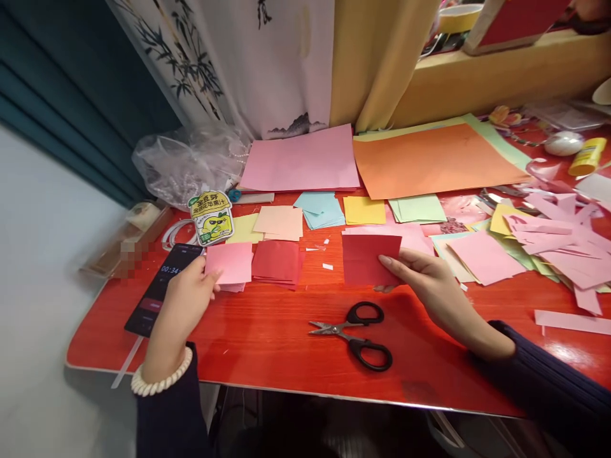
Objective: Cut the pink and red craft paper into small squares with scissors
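My right hand (420,273) pinches a dark red paper square (365,259) between thumb and fingers, above the table. At the left, the fingers of my left hand (188,286) are closed on the edge of a pink paper square (230,262), which lies over a small pile of the same colour. Just right of that pile is a stack of red squares (275,262). Black-handled scissors (341,329) lie in front of me with their blades slightly apart, touched by neither hand.
Behind are peach (279,221), blue (321,210), yellow (365,210) and green squares (418,208). Large pink (300,159) and orange sheets (436,159) lie farther back. Pink scraps (563,238) heap at right. A phone (153,296) sits beside my left hand, near a lemon-printed packet (212,218).
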Available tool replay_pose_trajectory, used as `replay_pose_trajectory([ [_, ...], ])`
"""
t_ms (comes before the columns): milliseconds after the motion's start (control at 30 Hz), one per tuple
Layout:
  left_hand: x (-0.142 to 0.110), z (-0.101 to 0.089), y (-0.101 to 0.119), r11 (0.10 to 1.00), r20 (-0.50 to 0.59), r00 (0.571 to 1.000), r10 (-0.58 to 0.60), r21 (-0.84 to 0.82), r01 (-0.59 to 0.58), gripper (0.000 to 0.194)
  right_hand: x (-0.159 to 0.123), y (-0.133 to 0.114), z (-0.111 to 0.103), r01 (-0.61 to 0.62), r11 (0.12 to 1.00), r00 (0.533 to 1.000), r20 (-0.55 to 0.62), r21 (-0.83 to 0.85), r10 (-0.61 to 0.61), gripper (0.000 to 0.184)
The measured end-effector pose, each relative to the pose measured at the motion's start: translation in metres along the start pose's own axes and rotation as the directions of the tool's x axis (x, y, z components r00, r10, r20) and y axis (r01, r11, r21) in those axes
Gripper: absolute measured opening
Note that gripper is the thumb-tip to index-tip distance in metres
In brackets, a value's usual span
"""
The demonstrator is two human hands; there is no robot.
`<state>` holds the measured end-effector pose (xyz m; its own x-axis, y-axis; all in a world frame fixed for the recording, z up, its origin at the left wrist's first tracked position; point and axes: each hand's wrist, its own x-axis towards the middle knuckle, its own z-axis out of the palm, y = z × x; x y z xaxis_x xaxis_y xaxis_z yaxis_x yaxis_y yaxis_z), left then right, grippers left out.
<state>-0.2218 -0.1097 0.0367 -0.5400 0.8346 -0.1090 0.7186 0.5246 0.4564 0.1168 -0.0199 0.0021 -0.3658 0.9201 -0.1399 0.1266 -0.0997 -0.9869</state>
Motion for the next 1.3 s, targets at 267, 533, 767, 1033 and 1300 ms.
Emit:
replay_pose_trajectory([
  [267,0.016,0.019,-0.02,0.843,0.061,0.984,0.168,0.508,-0.175,0.025,-0.004,-0.008,0.003,0.005,0.996,1.0,0.018,-0.084,-0.004,0.028],
  [533,-0.034,0.025,0.028,0.796,-0.256,0.942,0.217,0.605,-0.019,0.05,-0.007,-0.017,0.009,-0.066,0.995,0.993,0.093,-0.068,0.072,0.031],
  [767,-0.049,0.065,0.084,0.857,0.195,0.893,0.406,-0.422,-0.297,0.035,-0.007,-0.01,0.015,-0.031,0.999,0.989,0.143,-0.027,0.034,0.032],
  [1033,-0.046,0.083,0.118,0.63,0.333,0.857,0.393,-0.777,0.013,0.027,-0.01,-0.007,0.015,-0.047,0.999,0.98,0.19,-0.024,0.051,0.034],
  [1300,-0.027,0.076,0.104,0.754,0.207,0.927,0.312,-0.648,-0.109,0.033,0.003,-0.001,-0.009,0.118,0.955,0.991,0.094,-0.271,-0.096,0.031],
])
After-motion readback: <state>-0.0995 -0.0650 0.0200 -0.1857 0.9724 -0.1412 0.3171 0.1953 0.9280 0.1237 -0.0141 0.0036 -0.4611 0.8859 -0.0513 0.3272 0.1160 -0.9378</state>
